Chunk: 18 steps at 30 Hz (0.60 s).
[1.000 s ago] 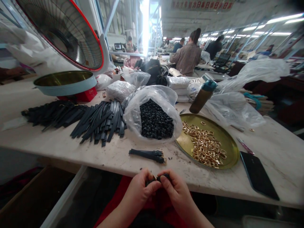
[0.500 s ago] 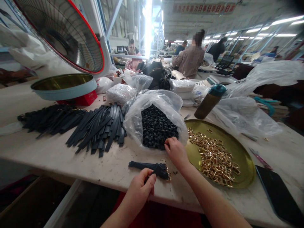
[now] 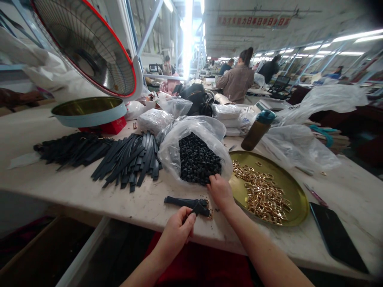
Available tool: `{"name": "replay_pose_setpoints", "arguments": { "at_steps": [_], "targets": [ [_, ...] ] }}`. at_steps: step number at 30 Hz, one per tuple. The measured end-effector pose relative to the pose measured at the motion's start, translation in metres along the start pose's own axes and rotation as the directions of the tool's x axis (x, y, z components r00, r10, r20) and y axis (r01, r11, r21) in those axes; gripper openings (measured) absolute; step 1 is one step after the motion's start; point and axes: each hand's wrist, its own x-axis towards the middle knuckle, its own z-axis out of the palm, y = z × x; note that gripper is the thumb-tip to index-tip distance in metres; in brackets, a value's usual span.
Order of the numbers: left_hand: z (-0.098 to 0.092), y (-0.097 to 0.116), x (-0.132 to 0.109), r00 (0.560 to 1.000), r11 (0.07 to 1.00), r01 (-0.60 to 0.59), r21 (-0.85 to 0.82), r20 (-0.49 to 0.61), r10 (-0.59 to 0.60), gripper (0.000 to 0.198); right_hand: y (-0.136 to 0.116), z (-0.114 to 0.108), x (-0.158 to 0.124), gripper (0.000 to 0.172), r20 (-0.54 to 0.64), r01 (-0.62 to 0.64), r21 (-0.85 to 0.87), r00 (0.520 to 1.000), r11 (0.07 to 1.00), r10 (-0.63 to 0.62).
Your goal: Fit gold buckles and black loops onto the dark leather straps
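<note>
Pinching flat, black, leather-like strap (image 3: 198,207) in left hand (image 3: 180,225) over pale tabletop (image 3: 140,205); reaching, well apart, with right hand (image 3: 222,193) to small black loops (image 3: 198,157) in clear plastic bag (image 3: 168,159) — opened nearward, presumably for easy access. Cannot tell whether gripping any.

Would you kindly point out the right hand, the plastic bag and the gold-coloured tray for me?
Right hand (image 3: 222,192): head view, on the back of the hand.
Plastic bag (image 3: 170,158): head view, on its left wall.
Gold-coloured tray (image 3: 287,181): head view, on its bare right part.
</note>
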Motion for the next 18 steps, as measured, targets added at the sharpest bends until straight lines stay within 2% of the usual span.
{"name": "replay_pose_setpoints", "arguments": {
  "at_steps": [5,10,12,14,18],
  "targets": [
    [0.002,-0.001,-0.006,1.000,1.000,-0.020,-0.002,-0.016,0.020,0.022,-0.001,-0.001,-0.001,0.012,-0.010,0.050,0.103,0.999,0.993,-0.049],
    [-0.002,0.006,-0.007,0.997,0.997,-0.064,0.053,-0.047,0.067,0.021,0.001,-0.006,0.004,0.008,-0.023,0.022,0.341,1.000,0.940,-0.015],
    [-0.005,0.010,-0.004,0.991,0.990,-0.102,0.098,-0.077,0.110,0.021,0.003,-0.012,0.001,0.003,-0.010,-0.021,0.466,1.000,0.885,0.028],
    [-0.006,0.014,0.000,0.987,0.984,-0.120,0.129,-0.094,0.132,0.023,0.004,-0.020,-0.008,0.014,0.048,-0.065,0.596,0.998,0.800,0.045],
    [-0.001,0.019,0.007,0.987,0.981,-0.120,0.151,-0.093,0.135,0.026,-0.005,-0.031,-0.041,0.034,0.196,-0.132,0.787,0.980,0.603,-0.041]
  ]
}}
